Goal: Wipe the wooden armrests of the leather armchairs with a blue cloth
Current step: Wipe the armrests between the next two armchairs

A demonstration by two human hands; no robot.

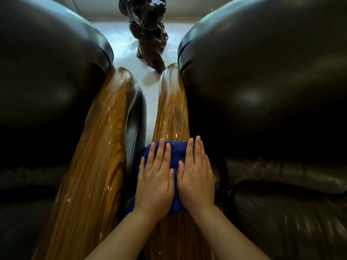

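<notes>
- Head view, looking down between two dark leather armchairs set side by side: left armchair [47, 76], right armchair [272, 81].
- Two wooden armrests run parallel up the frame, a narrow gap of pale floor [120, 44] between them.
- Left armrest [97, 156]: glossy, strong grain, small bright specks of reflection along its length. Nothing on it.
- Right armrest [173, 113]: same wood and gloss. The blue cloth [176, 154] lies across it, roughly at mid-length in view, draping over the armrest's left edge into the gap.
- Left hand [155, 181]: palm down on the cloth, fingers extended and slightly spread, flat. It presses on the cloth and does not grip it; no fingers curled around the fabric.
- Right hand [196, 179]: palm down on the cloth just beside the left hand, fingers straight and close together, tips reaching the cloth's far edge. Likewise flat, pressing and not clasping.
- The two hands nearly touch at the thumbs; a strip of cloth shows between them.
- Both forearms bare, entering from the bottom of the frame.
- Bare wood of the right armrest shows ahead of the cloth and behind it, under the wrists.
- Beyond the armrests, on the floor, stands a dark brown gnarled carved object [148, 30]; what it is cannot be told.
- Seat cushions of both chairs are in deep shadow; detail poor.
</notes>
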